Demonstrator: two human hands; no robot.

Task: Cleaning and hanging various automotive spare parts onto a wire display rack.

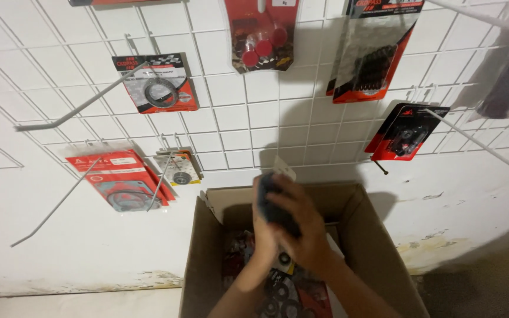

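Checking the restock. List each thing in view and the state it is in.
Cardboard box: open, flaps up, packets inside.
Dark packet: lifted above the box, gripped between both hands.
Left hand: closed on the dark packet.
Right hand: closed on the dark packet.
Wire grid: on the wall, packets hanging from hooks.
Long hook: bare.

Both forearms rise from near edge, converging at centre. Left hand (264, 227) upright, palm facing right. Right hand (301, 227) pressed against it, fingers (287, 194) curled closed around something dark, back toward camera.
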